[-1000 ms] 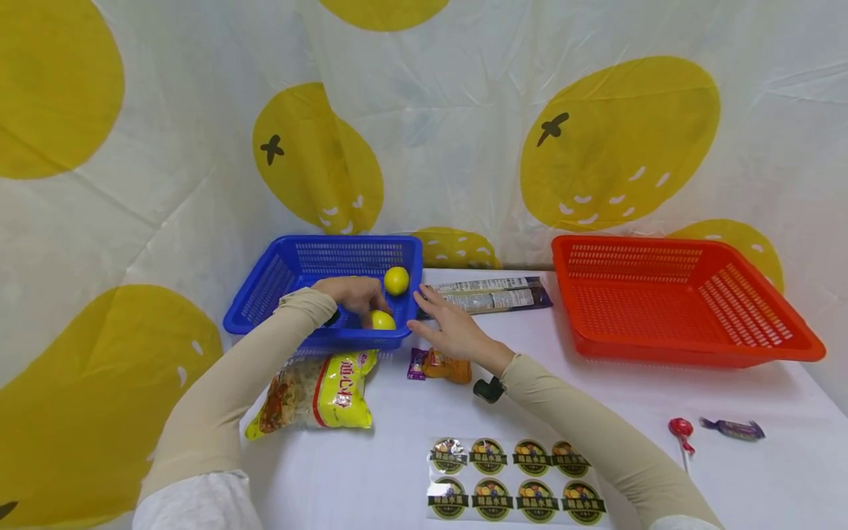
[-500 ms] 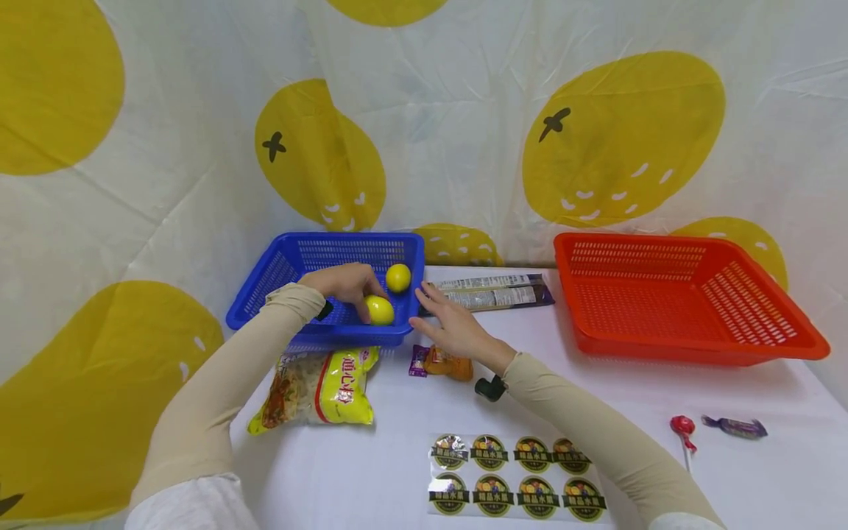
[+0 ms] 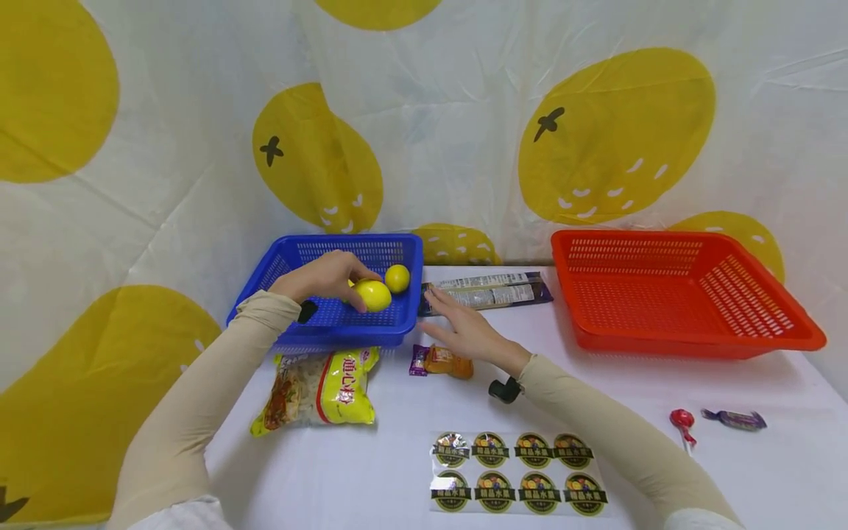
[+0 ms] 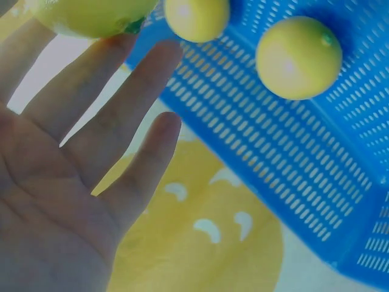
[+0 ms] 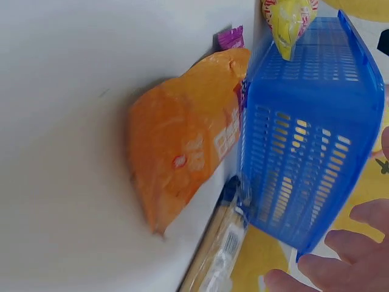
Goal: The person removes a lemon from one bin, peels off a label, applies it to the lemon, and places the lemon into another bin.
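My left hand [image 3: 331, 276] pinches a yellow lemon [image 3: 374, 296] between thumb and fingers above the blue basket [image 3: 318, 335]. At the top edge of the left wrist view, the held lemon [image 4: 91, 13] meets the fingertips. Inside the basket lie two more lemons; one lemon [image 4: 299, 58] rests near the wall, another lemon [image 4: 197, 15] beside it, partly cut off by the frame. To the right of the basket, my right hand [image 3: 467, 330] hovers with its fingers spread and holds nothing. Below it lies an orange snack packet [image 5: 182, 131].
A red basket [image 3: 636, 331] stands at the right. Long striped packets [image 3: 493, 291] lie behind the right hand. In front are a yellow pasta bag [image 3: 321, 390], a sticker sheet [image 3: 517, 471], a red lollipop [image 3: 682, 421] and a purple wrapped candy [image 3: 737, 419].
My left hand has lifted the lemon from the basket floor and moved slightly left with it. The right hand has shifted a little to the right, away from the basket's rim.
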### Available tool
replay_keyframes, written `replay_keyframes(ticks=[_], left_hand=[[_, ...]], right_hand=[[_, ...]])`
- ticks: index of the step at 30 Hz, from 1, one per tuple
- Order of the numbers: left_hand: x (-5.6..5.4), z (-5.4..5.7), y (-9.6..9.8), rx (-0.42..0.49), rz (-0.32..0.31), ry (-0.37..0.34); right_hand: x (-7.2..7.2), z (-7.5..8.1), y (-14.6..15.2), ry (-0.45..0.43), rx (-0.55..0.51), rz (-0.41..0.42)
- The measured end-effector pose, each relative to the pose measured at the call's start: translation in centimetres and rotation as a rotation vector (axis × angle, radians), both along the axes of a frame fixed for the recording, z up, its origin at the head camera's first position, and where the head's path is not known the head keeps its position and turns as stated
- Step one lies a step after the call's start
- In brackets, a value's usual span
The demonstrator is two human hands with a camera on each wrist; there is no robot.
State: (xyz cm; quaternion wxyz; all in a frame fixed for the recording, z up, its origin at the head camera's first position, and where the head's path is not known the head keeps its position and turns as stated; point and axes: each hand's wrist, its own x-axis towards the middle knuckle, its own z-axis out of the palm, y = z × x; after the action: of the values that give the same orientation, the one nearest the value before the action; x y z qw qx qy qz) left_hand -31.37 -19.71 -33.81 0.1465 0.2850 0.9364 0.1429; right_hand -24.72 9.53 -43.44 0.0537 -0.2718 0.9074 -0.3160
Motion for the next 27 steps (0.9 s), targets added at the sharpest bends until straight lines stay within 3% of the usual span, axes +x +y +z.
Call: replay_keyframes(ticks=[8, 14, 22, 27], left_hand=[[2.4, 0.1, 0.4, 0.098, 0.006, 0.135], [4.7, 0.0, 2.0, 0.133, 0.004, 0.213], [7.0, -0.6, 5.7, 0.178, -0.149, 0.334], [7.9, -1.8, 8.5, 0.214, -0.246, 0.383]], right_hand=[[1.4, 0.2, 4.0, 0.032, -0.001, -0.031], [2.7, 0.3, 7.0, 0.056, 0.007, -0.049], [4.7, -0.1, 10.0, 0.017, 0.021, -0.076], [5.5, -0.2, 11.8, 0.003, 0.047, -0.119]])
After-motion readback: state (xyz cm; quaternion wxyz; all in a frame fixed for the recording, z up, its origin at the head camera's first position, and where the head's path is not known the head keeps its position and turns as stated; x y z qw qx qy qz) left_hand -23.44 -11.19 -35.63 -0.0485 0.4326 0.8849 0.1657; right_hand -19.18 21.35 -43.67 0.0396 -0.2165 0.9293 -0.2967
